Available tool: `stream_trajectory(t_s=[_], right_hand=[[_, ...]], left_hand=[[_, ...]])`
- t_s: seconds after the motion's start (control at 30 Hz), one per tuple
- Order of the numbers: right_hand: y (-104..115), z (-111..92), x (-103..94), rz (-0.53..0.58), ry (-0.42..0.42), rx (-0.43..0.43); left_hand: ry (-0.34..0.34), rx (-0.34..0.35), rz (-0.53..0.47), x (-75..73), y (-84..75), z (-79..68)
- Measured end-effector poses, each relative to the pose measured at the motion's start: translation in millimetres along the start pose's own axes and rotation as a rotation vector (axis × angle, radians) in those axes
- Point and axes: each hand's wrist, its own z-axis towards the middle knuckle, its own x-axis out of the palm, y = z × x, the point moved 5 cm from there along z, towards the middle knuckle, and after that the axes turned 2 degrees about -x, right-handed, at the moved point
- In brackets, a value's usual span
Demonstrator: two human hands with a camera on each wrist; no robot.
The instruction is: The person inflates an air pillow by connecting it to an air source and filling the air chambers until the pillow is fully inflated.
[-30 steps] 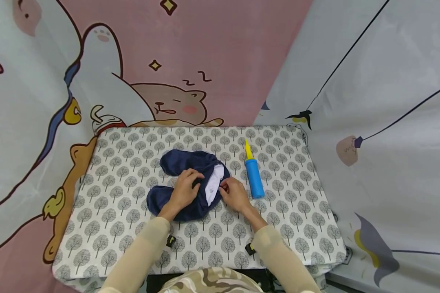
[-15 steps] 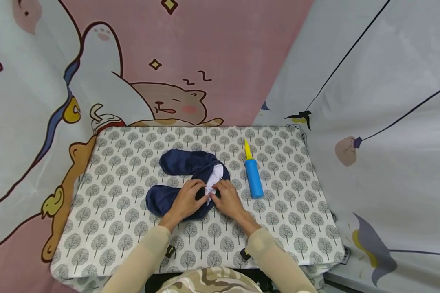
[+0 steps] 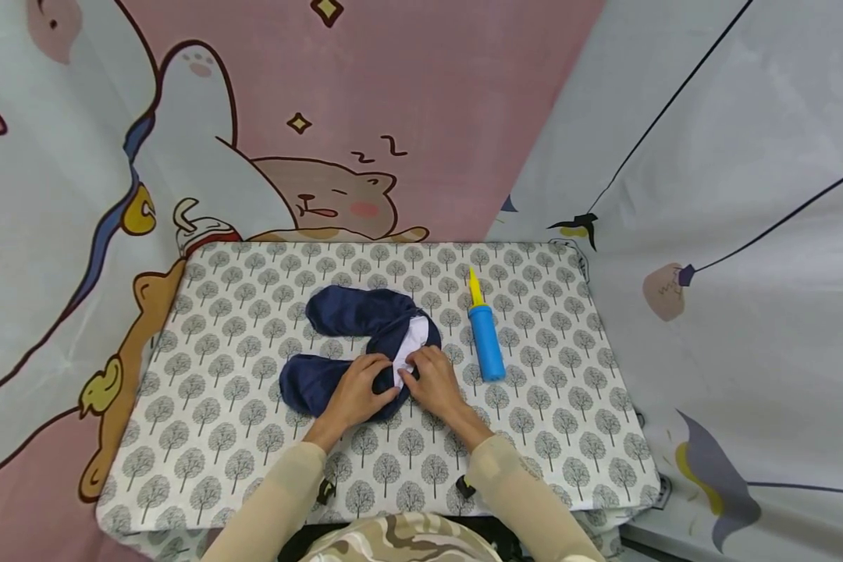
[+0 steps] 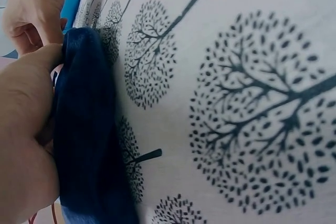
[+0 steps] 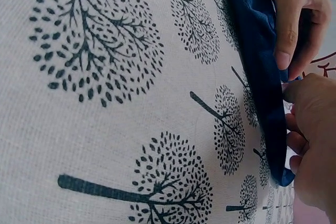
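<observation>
A navy, soft-looking U-shaped neck pillow (image 3: pixel 358 312) lies flat with its two arms toward the left. A slit in its curved right part shows a white inner layer (image 3: pixel 413 340). My left hand (image 3: pixel 354 389) pinches the near edge of that slit from the left. From the right, my right hand (image 3: pixel 437 384) pinches the cloth at the same spot, its thumb close to the left thumb. In the right wrist view the navy cloth (image 5: pixel 260 77) runs up to the fingers of both hands; what lies inside the slit under the fingertips is hidden.
A blue hand pump (image 3: pixel 488 347) with a yellow nozzle lies right of the pillow, nozzle pointing away. The tree-print cloth (image 3: pixel 204 445) covers the table. Printed curtains hang behind and on both sides. Small black buckles (image 3: pixel 466 488) show near the sleeves.
My right hand has moved left and nearer from the pillow's right rim to the slit. My left hand has come down beside it, and the two thumbs now meet there. The pump stays put.
</observation>
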Motion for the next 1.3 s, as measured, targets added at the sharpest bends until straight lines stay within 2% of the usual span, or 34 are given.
stream_trajectory(t_s=[0.33,0.63,0.83,1.03,1.2,1.3], right_hand=[[-6.6,-3.5,2.2,0.034,0.004,0.013],[-10.8,-5.4,3.2,0.115,0.039,0.047],[-9.6,-3.6,3.5,0.12,0.029,0.035],[-10.7,-1.4,5.8,0.142,0.055,0.074],[-11.7,0.3,5.6,0.165,0.011,0.071],[-16.8,0.7,8.7,0.218,-0.034,0.054]], left_hand=[[0.066,-0.054,-0.031,4.5,5.3,-4.6],[0.066,-0.065,-0.036,3.1,6.0,-4.4],[0.079,-0.084,-0.052,5.5,8.0,-5.9],[0.075,-0.101,-0.075,5.9,9.3,-7.2],[0.061,-0.102,-0.083,6.5,11.5,-6.7],[0.048,-0.094,-0.086,6.3,12.4,-5.9]])
